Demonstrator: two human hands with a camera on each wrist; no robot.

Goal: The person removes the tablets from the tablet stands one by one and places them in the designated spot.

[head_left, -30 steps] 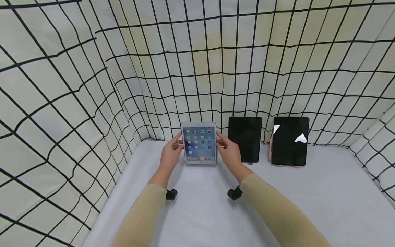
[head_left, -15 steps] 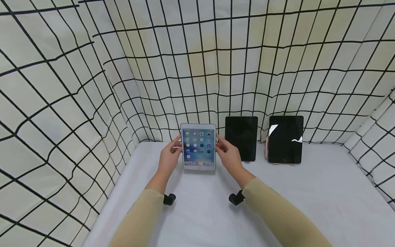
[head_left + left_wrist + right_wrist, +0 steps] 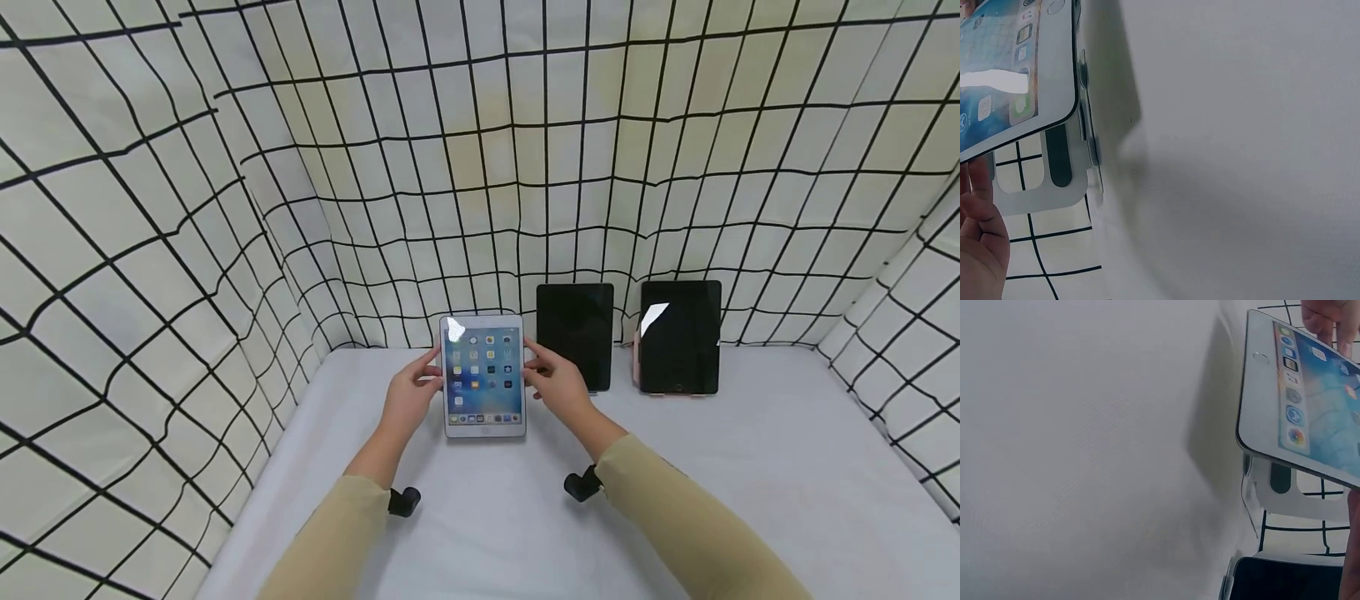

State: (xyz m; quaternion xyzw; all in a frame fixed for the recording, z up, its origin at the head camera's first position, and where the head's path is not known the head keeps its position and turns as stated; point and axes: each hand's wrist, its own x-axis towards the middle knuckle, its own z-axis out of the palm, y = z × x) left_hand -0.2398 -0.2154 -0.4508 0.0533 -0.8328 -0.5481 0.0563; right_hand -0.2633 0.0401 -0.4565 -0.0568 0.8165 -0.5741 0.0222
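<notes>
A white tablet (image 3: 483,375) with a lit screen of app icons is held upright, leaning back slightly, at the back of the table. My left hand (image 3: 408,392) grips its left side edge, fingers reaching behind it. On the opposite edge, my right hand (image 3: 558,383) grips it in the same way. Behind the tablet, the left wrist view shows a white stand (image 3: 1029,203) with a dark pad and cut-out openings; a gap shows between the tablet's lower edge and this stand. The head view hides the stand behind the tablet.
Two tablets with black screens stand to the right: a black one (image 3: 573,333) beside my right hand, and another (image 3: 678,333) with a pinkish stand behind it. A white wall with a black grid (image 3: 480,217) rises behind the white table (image 3: 495,533).
Both hands have brought the white tablet toward me, and it sits lower and larger in the head view. The head view has shifted slightly; the dark tablets stay standing.
</notes>
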